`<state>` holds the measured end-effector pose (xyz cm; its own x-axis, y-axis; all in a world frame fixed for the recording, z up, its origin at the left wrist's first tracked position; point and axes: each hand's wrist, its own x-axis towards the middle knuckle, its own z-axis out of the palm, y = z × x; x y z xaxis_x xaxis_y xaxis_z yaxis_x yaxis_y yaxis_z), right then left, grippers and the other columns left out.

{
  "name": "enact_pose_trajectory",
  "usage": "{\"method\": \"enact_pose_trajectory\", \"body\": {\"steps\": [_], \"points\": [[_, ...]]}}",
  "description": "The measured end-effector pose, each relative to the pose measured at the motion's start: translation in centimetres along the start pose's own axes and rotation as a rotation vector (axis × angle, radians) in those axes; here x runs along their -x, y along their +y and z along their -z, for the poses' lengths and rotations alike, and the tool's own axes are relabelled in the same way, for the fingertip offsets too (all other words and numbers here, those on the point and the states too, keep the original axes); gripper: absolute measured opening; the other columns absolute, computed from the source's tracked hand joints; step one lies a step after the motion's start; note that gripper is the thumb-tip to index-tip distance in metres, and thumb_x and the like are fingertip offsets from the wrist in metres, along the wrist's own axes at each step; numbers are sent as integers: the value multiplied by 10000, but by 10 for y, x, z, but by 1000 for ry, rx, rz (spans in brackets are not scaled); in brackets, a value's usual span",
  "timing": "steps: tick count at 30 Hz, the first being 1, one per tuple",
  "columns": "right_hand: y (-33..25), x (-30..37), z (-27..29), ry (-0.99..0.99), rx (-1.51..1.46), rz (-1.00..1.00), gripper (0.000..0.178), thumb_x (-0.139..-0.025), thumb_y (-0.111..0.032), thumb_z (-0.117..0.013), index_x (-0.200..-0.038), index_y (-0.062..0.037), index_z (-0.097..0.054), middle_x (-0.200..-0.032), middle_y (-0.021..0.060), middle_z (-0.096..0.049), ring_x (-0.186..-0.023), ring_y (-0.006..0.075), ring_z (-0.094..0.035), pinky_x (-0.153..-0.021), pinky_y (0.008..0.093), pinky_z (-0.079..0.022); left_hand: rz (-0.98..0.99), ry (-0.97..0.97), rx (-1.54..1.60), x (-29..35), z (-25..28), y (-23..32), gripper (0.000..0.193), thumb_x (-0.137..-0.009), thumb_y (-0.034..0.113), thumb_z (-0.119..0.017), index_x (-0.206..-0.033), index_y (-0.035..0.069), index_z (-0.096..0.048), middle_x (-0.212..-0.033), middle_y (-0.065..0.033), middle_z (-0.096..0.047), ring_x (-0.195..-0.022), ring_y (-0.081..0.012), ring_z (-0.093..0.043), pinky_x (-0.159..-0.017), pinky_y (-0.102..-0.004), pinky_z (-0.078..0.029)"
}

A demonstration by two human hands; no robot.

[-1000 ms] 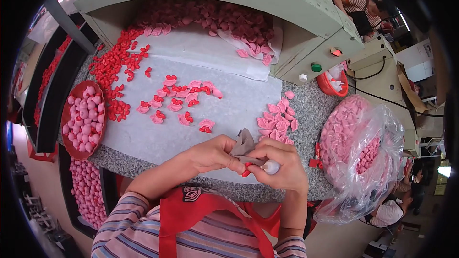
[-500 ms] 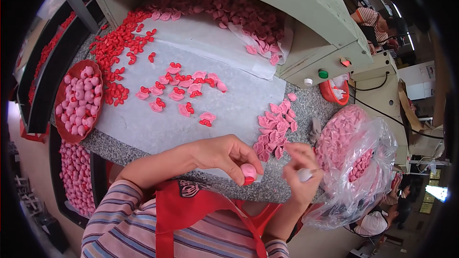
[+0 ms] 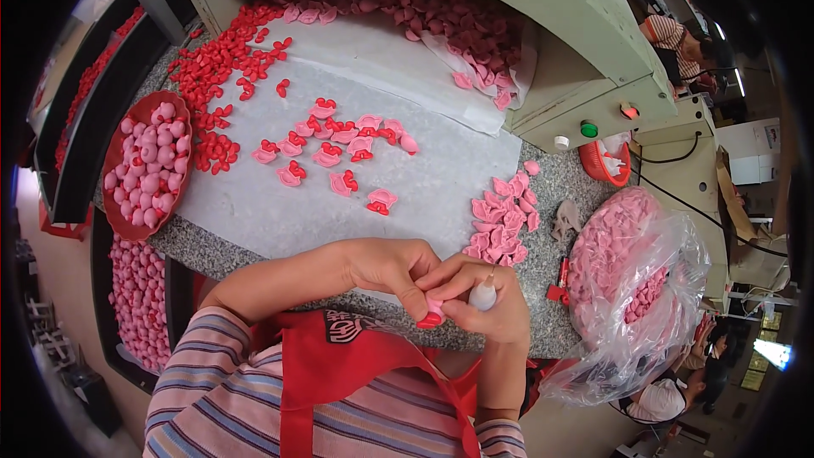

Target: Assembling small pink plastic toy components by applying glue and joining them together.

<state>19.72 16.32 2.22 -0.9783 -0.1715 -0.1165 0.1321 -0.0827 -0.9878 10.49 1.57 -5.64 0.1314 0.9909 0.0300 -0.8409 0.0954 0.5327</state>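
Observation:
Pinched in the fingertips of my left hand (image 3: 386, 270) is a small rounded pink piece with a red part (image 3: 432, 315) at its lower end. My right hand (image 3: 505, 309) meets it there, thumb and finger closed on the piece's other side. Tucked in that same right hand is a small white squeeze bottle (image 3: 482, 296) with a thin needle tip. Beyond my hands, pink shell-like pieces (image 3: 502, 219) lie in a loose heap. Several pink pieces joined with red ones (image 3: 342, 182) are spread over the white sheet (image 3: 254, 225).
Loose red pieces (image 3: 216, 68) cover the far left. A red basket (image 3: 113, 174) of round pink pieces stands at the left edge. A pale green machine housing (image 3: 585, 25) arches across the back. On the right sit a clear plastic bag (image 3: 670, 263) and a red bowl (image 3: 623, 174).
My right hand has come left, from beside the plastic bag to my left hand, and its fingers now touch the pink-and-red piece. The left hand still holds it.

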Motion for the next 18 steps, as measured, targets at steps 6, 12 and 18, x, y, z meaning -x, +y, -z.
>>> {"method": "enact_pose_trajectory", "body": {"steps": [6, 12, 18], "points": [[2, -5, 1, 4, -13, -61, 148, -621, 97, -604, -744, 21, -637, -849, 125, -634, -790, 162, -595, -714, 270, -461, -5, 48, -65, 3, 1, -2, 270, -625, 11, -747, -852, -22, -606, -823, -75, -621, -746, -130, -592, -662, -241, -465], [1, -1, 1, 179, -73, -72, 147, -640, 79, -624, -770, 10, -631, -926, 123, -611, -718, 116, -578, -632, 228, -463, -90, 34, 70, -2, -11, -5, 319, -700, 24, -688, -990, -31, -565, -913, -68, -597, -849, -115, -568, -769, -243, -437], [14, 6, -29, 629, 138, 305, 241, -596, 72, -709, -786, -11, -587, -975, 98, -527, -600, 45, -478, -502, 183, -397, -446, 4, 457, -17, -12, -15, 364, -763, 115, -663, -1078, -4, -525, -999, -58, -563, -959, -154, -542, -854, -274, -425]]}}
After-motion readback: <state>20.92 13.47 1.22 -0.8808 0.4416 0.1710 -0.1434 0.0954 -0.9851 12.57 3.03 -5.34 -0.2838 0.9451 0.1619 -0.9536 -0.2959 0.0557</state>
